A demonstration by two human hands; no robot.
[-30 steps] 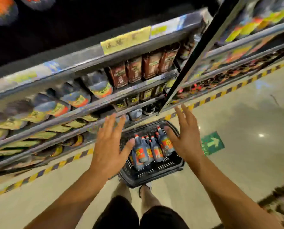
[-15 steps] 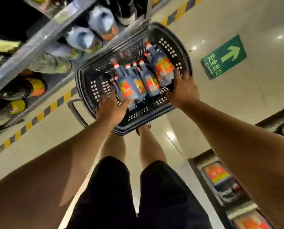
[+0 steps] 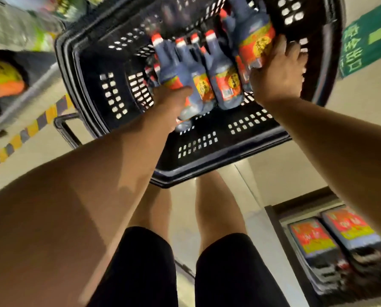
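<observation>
A black plastic shopping basket (image 3: pixel 207 151) stands on the floor in front of my legs. Several dark bottles with red caps and orange-red labels lie inside it. My left hand (image 3: pixel 171 96) is down in the basket with its thumb across the leftmost bottle (image 3: pixel 174 69); its fingers are hidden behind the bottle. My right hand (image 3: pixel 278 72) is around the lower part of the rightmost bottle (image 3: pixel 256 41), thumb on the label and fingers spread along its side. Between the two hands lie two more bottles (image 3: pixel 222 83).
A store shelf (image 3: pixel 19 91) with bottled goods runs along the left, above yellow-black floor tape (image 3: pixel 30 129). A green exit sign (image 3: pixel 367 41) is stuck to the floor at the right. Packaged goods (image 3: pixel 331 235) sit on a low shelf at the lower right.
My head and both hands dropped from above the basket down into it. The left hand now holds the leftmost bottle and the right hand the rightmost one.
</observation>
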